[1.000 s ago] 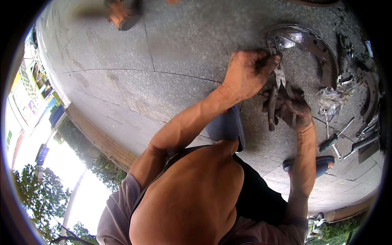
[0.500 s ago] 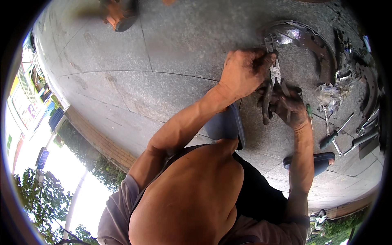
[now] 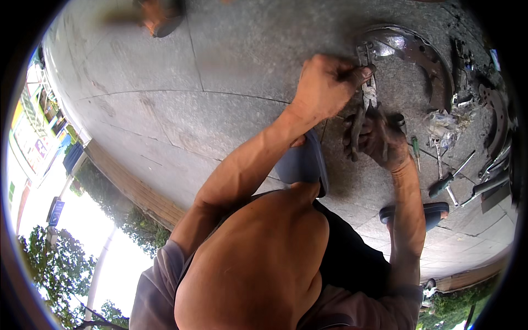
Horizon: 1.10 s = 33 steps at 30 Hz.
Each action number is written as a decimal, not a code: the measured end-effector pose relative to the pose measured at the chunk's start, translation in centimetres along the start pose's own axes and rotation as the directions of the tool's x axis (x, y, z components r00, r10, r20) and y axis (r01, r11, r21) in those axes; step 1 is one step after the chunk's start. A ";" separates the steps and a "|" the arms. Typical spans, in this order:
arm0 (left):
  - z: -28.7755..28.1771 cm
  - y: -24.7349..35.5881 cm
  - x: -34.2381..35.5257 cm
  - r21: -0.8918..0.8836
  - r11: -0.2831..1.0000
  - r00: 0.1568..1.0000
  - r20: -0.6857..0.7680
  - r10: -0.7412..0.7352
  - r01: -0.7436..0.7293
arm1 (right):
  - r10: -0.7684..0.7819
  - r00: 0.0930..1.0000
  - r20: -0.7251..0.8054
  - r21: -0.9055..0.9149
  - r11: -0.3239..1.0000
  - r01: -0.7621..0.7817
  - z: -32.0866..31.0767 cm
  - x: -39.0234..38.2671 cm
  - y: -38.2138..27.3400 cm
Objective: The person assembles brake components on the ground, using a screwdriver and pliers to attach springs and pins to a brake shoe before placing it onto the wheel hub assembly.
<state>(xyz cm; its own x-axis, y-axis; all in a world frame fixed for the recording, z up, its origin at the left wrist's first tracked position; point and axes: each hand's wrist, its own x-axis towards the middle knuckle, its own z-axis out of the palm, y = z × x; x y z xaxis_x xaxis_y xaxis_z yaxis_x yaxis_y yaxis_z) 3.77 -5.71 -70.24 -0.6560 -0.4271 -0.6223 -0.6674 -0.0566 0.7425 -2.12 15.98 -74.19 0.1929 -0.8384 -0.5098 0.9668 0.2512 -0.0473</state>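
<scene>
My left hand [image 3: 329, 88] is closed, its thumb and fingers pinching a slim metal part with a forked end [image 3: 364, 50]. Below it, my right hand [image 3: 389, 140] wraps round the dark handles of a pair of pliers [image 3: 356, 133]. The pliers' jaws point away from me and meet the lower end of the metal part, just under my left thumb. Grime darkens the fingers of both hands. A short dark cylinder [image 3: 400, 121] shows beside my right fingers; whether it touches them I cannot tell.
Beyond my hands a curved brown brake shoe [image 3: 437, 74] lies on the paving, with another [image 3: 499, 124] farther right. Near them are a crumpled plastic bag [image 3: 444, 122], a green-handled screwdriver [image 3: 416, 147], a dark-handled screwdriver [image 3: 441, 186] and a wrench [image 3: 439, 153]. An orange object [image 3: 155, 21] stands far left.
Both hands and the pliers have shifted slightly, the right hand turning a little round the handles. The metal part is still held between my left fingers and the pliers.
</scene>
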 end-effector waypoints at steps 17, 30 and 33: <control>-0.9 1.1 0.8 -0.056 0.983 0.980 0.102 -0.168 0.175 | 0.002 0.999 -0.052 0.016 1.000 -0.001 1.1 0.3 -0.6; -1.6 1.3 0.7 0.055 0.986 0.980 0.112 -0.165 0.160 | -0.016 0.988 -0.157 -0.038 0.999 0.010 1.8 0.7 0.1; -1.8 1.1 0.6 0.043 0.993 0.986 0.125 -0.114 0.109 | -0.056 0.992 -0.116 -0.137 0.990 0.040 1.9 0.9 -0.3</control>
<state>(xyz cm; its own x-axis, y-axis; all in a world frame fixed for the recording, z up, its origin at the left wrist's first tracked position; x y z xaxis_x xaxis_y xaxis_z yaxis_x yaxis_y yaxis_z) 3.26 -7.63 -69.41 -0.6144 -0.3022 -0.7288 -0.7497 -0.0641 0.6586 -1.94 14.21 -72.98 0.1175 -0.7891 -0.6029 0.9418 0.2812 -0.1845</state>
